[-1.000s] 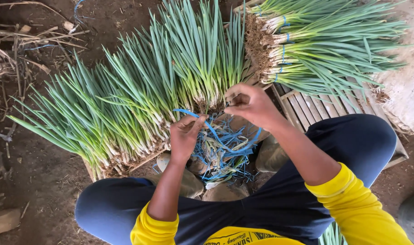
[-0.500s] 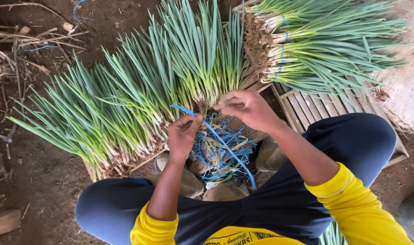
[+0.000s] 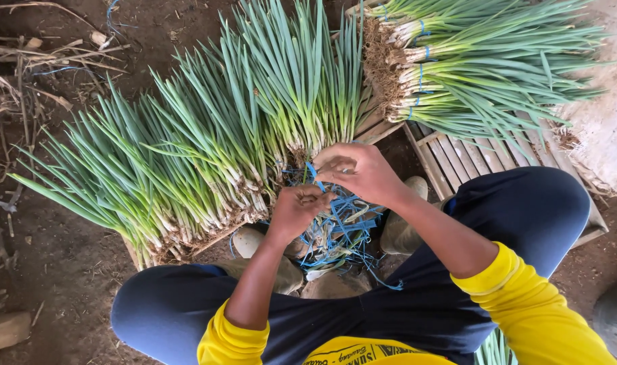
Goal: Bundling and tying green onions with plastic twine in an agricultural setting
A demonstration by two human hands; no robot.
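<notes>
My left hand [image 3: 296, 209] and my right hand [image 3: 357, 173] meet just below the root ends of a fanned-out row of green onions [image 3: 207, 145]. Both hands pinch a thin blue string [image 3: 315, 177] that runs between them. Under the hands lies a tangled heap of blue strings [image 3: 339, 233]. My knees in dark blue trousers frame the heap on both sides, and the sleeves are yellow.
Tied bundles of green onions [image 3: 470, 67] with blue bands lie on a wooden slatted crate [image 3: 457, 159] at the upper right. Dirt ground with dry twigs [image 3: 31, 74] lies to the left. A pale sack or stone [image 3: 602, 142] stands at the right edge.
My hands have come closer together and the blue string between them has shortened. The right hand moved down and left toward the left hand.
</notes>
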